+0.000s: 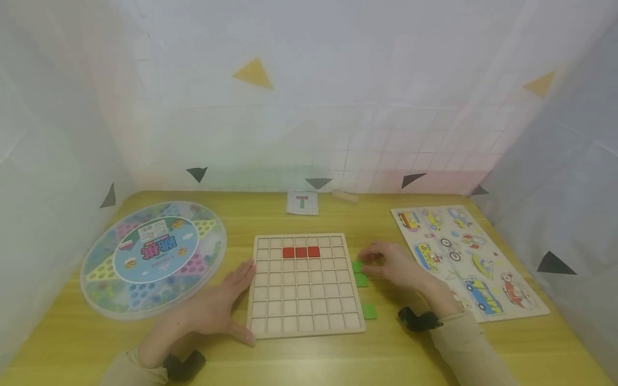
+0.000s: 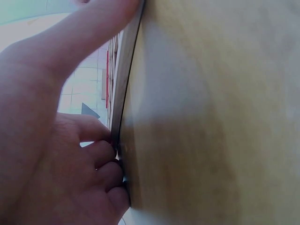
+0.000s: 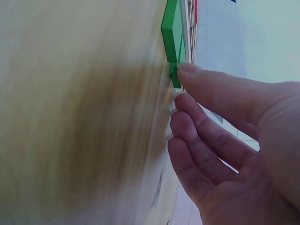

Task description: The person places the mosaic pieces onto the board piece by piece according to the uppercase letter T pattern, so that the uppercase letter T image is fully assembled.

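Observation:
A square wooden grid board (image 1: 296, 294) lies on the table with red square tiles (image 1: 301, 252) side by side in its second row from the back. Along its left edge my left hand (image 1: 212, 311) rests, thumb at the near corner and fingers farther up the side. My right hand (image 1: 393, 265) is beside the board's right edge, thumb and fingertips around the farthest green square tile (image 1: 357, 266). In the right wrist view the thumb overlaps that tile (image 3: 175, 77). A second green tile (image 1: 361, 280) adjoins it, and another (image 1: 369, 311) lies nearer.
Behind the board are a card with a T pattern (image 1: 302, 203) and a small wooden block (image 1: 345, 197). A round Chinese checkers set (image 1: 154, 260) sits at left, a vehicle picture puzzle (image 1: 463, 257) at right. White sheeting (image 1: 309, 123) encloses the table's back and sides.

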`<state>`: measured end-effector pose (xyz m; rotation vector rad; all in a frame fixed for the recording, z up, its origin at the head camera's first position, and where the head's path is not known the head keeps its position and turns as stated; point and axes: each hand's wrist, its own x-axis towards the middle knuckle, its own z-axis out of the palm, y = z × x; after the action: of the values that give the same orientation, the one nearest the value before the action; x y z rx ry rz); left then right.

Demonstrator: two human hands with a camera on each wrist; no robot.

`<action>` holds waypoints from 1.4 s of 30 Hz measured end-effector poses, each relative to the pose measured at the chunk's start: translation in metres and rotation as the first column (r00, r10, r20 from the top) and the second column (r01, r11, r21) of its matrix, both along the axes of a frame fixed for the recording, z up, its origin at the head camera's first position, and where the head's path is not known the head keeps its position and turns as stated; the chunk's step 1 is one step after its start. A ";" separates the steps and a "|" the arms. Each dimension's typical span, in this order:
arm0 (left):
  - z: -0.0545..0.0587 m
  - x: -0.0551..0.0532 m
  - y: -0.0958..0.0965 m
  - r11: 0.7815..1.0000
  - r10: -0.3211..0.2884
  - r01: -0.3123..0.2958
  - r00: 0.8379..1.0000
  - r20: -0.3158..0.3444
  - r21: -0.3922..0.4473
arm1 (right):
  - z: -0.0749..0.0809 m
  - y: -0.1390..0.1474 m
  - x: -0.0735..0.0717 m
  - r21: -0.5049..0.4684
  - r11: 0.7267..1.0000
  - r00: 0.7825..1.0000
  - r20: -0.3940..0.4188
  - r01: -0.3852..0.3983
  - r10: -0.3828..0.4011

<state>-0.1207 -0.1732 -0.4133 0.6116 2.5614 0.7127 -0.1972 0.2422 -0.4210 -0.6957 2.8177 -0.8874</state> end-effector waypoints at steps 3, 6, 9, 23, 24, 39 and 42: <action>0.000 0.000 0.000 1.000 -0.002 0.002 1.000 -0.005 -0.002 | 0.001 0.000 0.001 -0.005 1.000 1.000 -0.004 -0.003 0.003; 0.000 0.000 0.000 1.000 0.000 0.000 1.000 -0.005 0.000 | 0.001 0.000 0.000 -0.007 1.000 1.000 0.008 0.004 -0.004; 0.001 0.001 0.001 1.000 0.003 -0.003 1.000 -0.001 0.003 | 0.001 -0.001 0.000 -0.010 1.000 0.999 0.032 0.012 -0.012; -0.001 -0.001 -0.001 1.000 -0.012 0.012 1.000 -0.008 0.025 | 0.000 0.000 -0.001 0.011 1.000 0.999 0.054 0.002 -0.003; -0.001 -0.001 -0.001 1.000 -0.013 0.013 1.000 -0.008 0.027 | 0.000 0.000 -0.001 0.014 1.000 0.999 0.052 0.003 -0.003; 0.000 -0.001 -0.001 1.000 0.001 -0.001 1.000 0.002 0.014 | -0.005 0.000 -0.003 0.039 0.999 1.000 0.000 -0.001 0.001; -0.001 -0.001 -0.001 1.000 0.002 -0.002 1.000 0.002 0.015 | -0.004 0.000 -0.003 0.040 0.999 1.000 -0.008 -0.009 0.009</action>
<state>-0.1214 -0.1742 -0.4138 0.6127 2.5573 0.7334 -0.2005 0.2423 -0.4252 -0.7075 2.8291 -0.8267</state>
